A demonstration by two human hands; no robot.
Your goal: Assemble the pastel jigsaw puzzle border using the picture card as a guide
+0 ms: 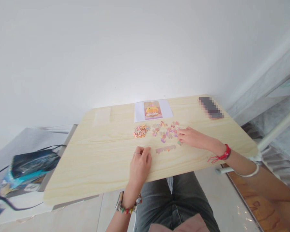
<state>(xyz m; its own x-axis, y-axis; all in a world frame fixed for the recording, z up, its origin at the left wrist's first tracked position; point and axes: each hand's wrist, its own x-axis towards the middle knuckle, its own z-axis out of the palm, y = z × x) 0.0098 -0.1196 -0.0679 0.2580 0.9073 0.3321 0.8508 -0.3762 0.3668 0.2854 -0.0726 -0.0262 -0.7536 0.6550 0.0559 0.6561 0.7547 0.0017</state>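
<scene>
The landmark here is the reference picture [153, 110], a printed sheet lying flat at the far edge of the pale wooden worktop [96, 151]. Just nearer than it, loose puzzle pieces [165, 129] are scattered in pinks and purples, and to the left of that scatter sits a tight orange heap of pieces [141, 130]. Nearer again from the sheet lies a short joined strip [166, 149], a few pieces already locked in a row.

The right hand [192, 137] rests on the right fringe of the scatter, fingers curled down onto the pieces; whether its grip has closed on one piece or only touches them is too small to tell. The left hand [140, 162] lies well nearer than the sheet, just left of the joined strip, loosely curled with fingertips on the wood, and seems to hold nothing, though the underside is hidden.

To sort well from here, it would help to spread the scatter into a single layer, picture side up, and compare colours against the sheet before trying a fit. The strip should be steadied with the left hand while a new piece is pressed in, so the row does not slide
</scene>
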